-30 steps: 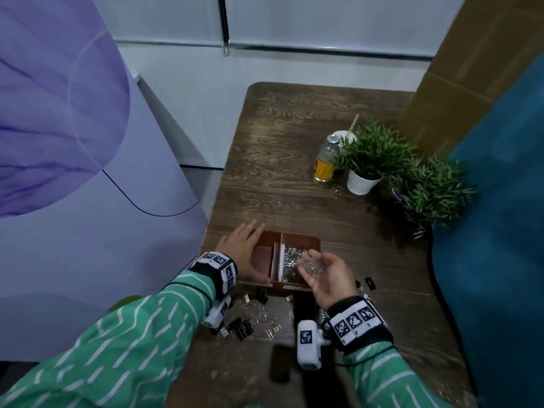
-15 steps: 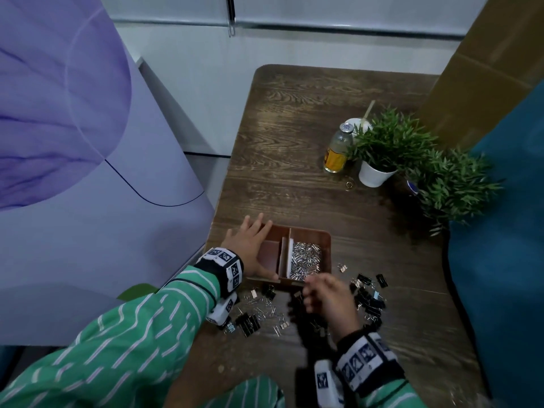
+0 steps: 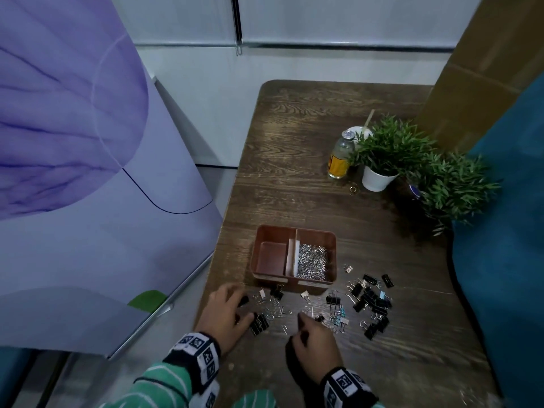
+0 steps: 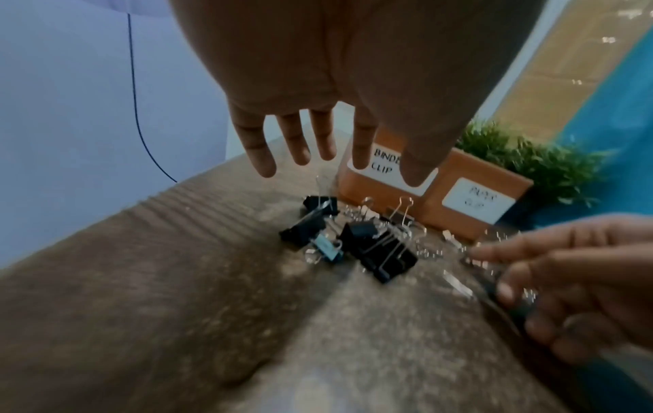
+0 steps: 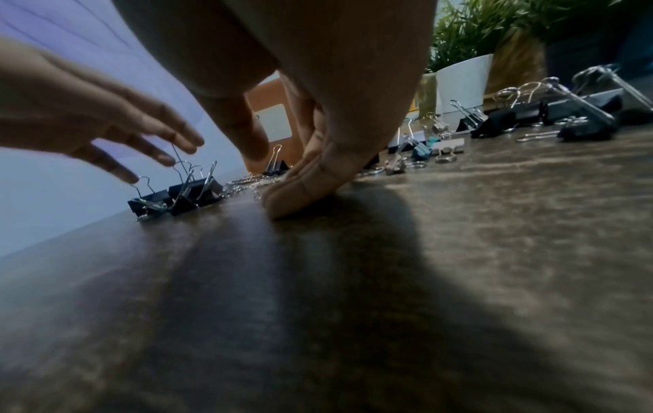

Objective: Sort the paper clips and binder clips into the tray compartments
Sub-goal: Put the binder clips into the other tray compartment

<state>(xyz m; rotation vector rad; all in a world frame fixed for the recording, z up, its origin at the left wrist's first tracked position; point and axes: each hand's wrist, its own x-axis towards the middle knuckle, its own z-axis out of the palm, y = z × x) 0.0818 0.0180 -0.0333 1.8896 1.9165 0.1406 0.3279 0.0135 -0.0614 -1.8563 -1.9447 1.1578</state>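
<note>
The brown tray (image 3: 294, 231) stands mid-table. Its left compartment (image 3: 270, 257) holds nothing, and its right one holds a heap of silver paper clips (image 3: 312, 260). Black binder clips (image 3: 371, 301) lie scattered in front of the tray, with loose paper clips (image 3: 276, 312) among them. My left hand (image 3: 226, 313) hovers over a few black binder clips (image 4: 378, 251), its fingers (image 4: 261, 156) straight and spread. My right hand (image 3: 312, 334) is down on the table; its curled fingers (image 4: 502, 251) pinch at loose paper clips, and the thumb (image 5: 304, 190) presses the wood.
A yellow-labelled bottle (image 3: 340, 157), a white-potted plant (image 3: 379, 160) and a second plant (image 3: 453, 187) stand at the back right. A small ring (image 3: 352, 189) lies near the bottle. The table's left edge (image 3: 217, 260) runs close to my left hand. The tray's front carries labels (image 4: 473, 201).
My left hand let go of the tray's left side and came down over the binder clips. My right hand dropped from above the paper-clip compartment to the table.
</note>
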